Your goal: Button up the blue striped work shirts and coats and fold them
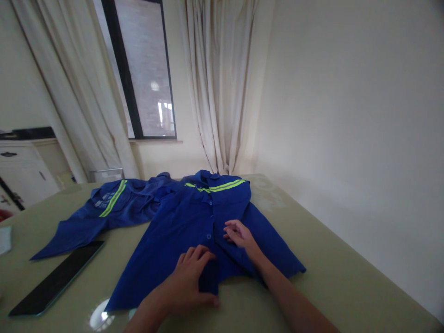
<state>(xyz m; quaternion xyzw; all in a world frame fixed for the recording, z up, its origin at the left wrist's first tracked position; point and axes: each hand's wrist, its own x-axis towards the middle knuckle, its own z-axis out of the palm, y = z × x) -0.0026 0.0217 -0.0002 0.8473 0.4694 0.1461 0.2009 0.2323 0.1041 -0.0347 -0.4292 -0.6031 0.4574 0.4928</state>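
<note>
A dark blue work shirt [173, 236] lies spread on the table, its collar toward the far edge. It has a yellow-green reflective stripe across the chest and buttons down the front. My left hand [190, 277] is over the lower front near the hem, thumb and fingers apart with nothing visibly held. Over the right front panel, beside the button line, is my right hand [241, 236]. Its fingers are loosely bent and a little apart, and no cloth shows between them. Whether either hand touches the fabric is hard to tell.
Another blue garment [135, 203] with a similar stripe lies crumpled at the left, against the shirt. A flat black panel [57, 280] rests on the table [333, 277] in front of it. The wall [357, 115] borders the table's right side; curtains [218, 83] hang behind.
</note>
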